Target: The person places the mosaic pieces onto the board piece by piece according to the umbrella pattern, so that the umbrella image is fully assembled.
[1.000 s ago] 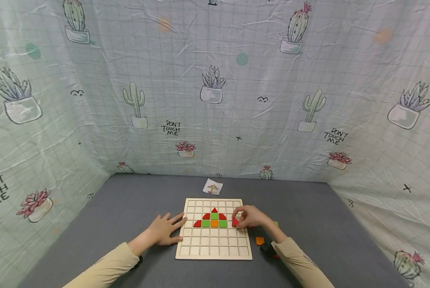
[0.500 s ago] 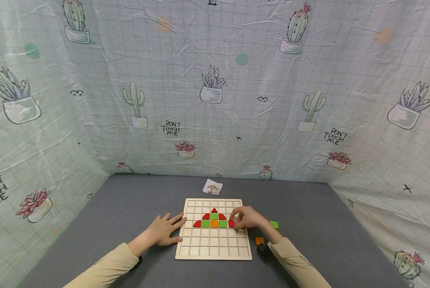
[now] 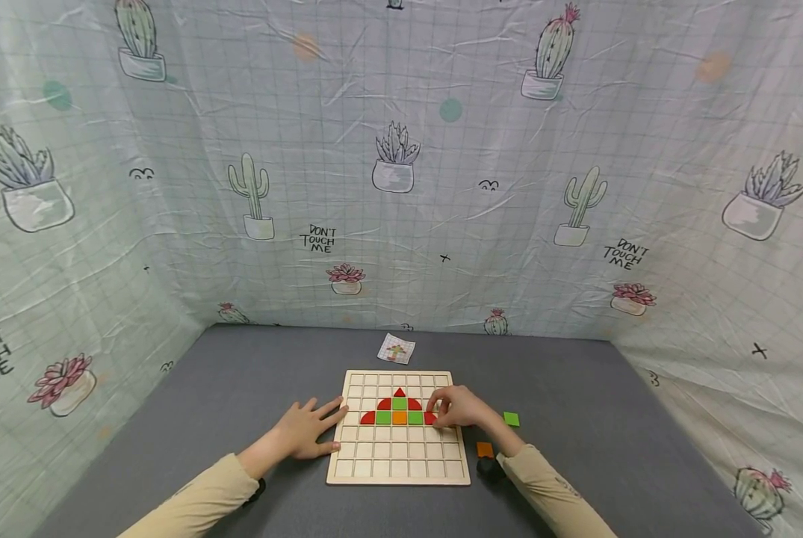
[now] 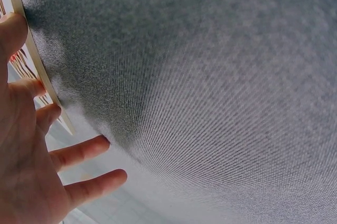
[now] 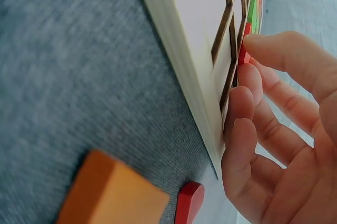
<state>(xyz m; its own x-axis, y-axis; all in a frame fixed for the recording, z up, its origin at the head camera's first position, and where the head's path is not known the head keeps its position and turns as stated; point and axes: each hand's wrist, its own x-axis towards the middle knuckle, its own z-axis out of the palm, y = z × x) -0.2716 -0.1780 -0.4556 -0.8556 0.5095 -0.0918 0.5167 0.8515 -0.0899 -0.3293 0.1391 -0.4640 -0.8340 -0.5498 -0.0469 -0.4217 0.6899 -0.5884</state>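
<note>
A pale wooden grid board (image 3: pixel 401 469) lies on the dark grey table. Across its upper half sits a stepped pattern: a red triangle tile (image 3: pixel 400 392) on top, green and red tiles beneath, and an orange square tile (image 3: pixel 400 418) in the middle of the lowest row. My right hand (image 3: pixel 460 407) pinches a red tile (image 5: pixel 244 45) between thumb and fingers at that row's right end, beside a green tile (image 3: pixel 415 418). Its far side is covered by fingers. My left hand (image 3: pixel 307 431) lies with spread fingers along the board's left edge, some fingertips touching the rim.
Right of the board lie a loose green square tile (image 3: pixel 512 419) and a loose orange tile (image 3: pixel 485 450). The right wrist view shows another red tile (image 5: pixel 188 203) on the cloth. A small printed pattern card (image 3: pixel 397 349) lies behind the board. Cactus-print curtains surround the table.
My right hand has shifted left with the red tile, bringing it against the row's green tile. The loose green tile has come into fuller view. My left hand stays put.
</note>
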